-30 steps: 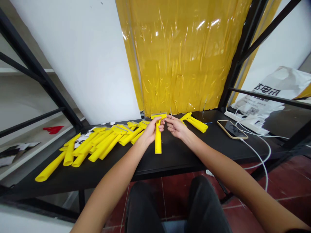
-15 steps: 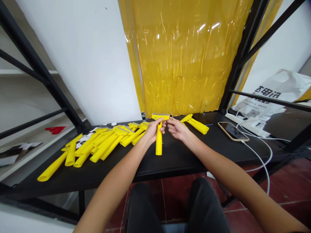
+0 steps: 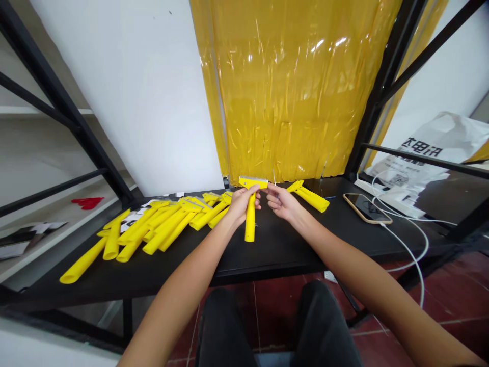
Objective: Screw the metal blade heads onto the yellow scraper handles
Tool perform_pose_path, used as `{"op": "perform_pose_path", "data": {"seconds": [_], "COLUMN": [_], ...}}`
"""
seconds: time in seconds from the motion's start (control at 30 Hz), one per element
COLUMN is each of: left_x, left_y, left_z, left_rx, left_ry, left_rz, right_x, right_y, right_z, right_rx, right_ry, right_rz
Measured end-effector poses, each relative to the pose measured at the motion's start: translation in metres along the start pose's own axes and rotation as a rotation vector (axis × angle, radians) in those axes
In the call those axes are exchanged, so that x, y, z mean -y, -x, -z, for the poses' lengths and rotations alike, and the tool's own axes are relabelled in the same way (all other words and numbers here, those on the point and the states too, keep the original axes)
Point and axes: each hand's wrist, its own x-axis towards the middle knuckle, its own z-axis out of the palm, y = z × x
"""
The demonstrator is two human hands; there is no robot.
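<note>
My left hand [image 3: 242, 204] is closed around the neck of a yellow scraper [image 3: 249, 219], thumb across the top of the neck. The scraper's handle points toward me, and its wide head with a metal plate faces away. At the right end of that head, the bent fingers of my right hand [image 3: 281, 201] are pinched together. A thin pale line rises just above those fingers; what they hold is too small to name. To the left lie several more yellow scrapers [image 3: 168, 230] in an overlapping row. Another pair of yellow scrapers [image 3: 311, 198] rests right of my right hand.
Everything lies on a black shelf [image 3: 267, 255] with dark metal posts. A phone [image 3: 367, 208] with a white cable [image 3: 414, 255] is at the right, near a white plastic bag [image 3: 424, 153]. A yellow plastic curtain [image 3: 298, 102] hangs behind.
The scraper's head has turned slightly and its right end has moved a little to the right. My right hand has shifted slightly right, staying at that end.
</note>
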Motion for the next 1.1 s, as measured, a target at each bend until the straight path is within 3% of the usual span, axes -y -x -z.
{"op": "perform_pose_path", "data": {"seconds": [0.23,0.47,0.67,0.73,0.87,0.97,1.1], "left_x": [-0.003,-0.010,-0.013,-0.017,-0.029,-0.034,-0.033], "left_y": [-0.001,-0.002,-0.006,-0.010,-0.018,-0.022,-0.023], "left_z": [0.003,0.004,0.010,0.018,0.040,0.052,0.055], "left_rx": [-0.090,-0.096,-0.140,-0.181,-0.273,-0.346,-0.367], "left_ry": [-0.098,-0.047,-0.028,0.015,0.075,0.093,0.074], "left_rz": [-0.060,0.055,0.007,0.000,0.038,0.039,0.030], "right_x": [0.000,-0.011,-0.010,-0.009,-0.012,-0.018,-0.024], "right_y": [0.001,-0.009,-0.015,-0.015,-0.013,-0.012,-0.014], "right_z": [-0.002,0.003,0.014,0.019,0.027,0.030,0.034], "right_rx": [-0.078,-0.208,-0.241,-0.141,0.210,0.304,0.382], "right_ry": [0.271,0.544,0.740,0.873,1.277,1.479,1.557], "right_rz": [0.249,0.522,0.642,0.593,0.410,0.374,0.348]}}
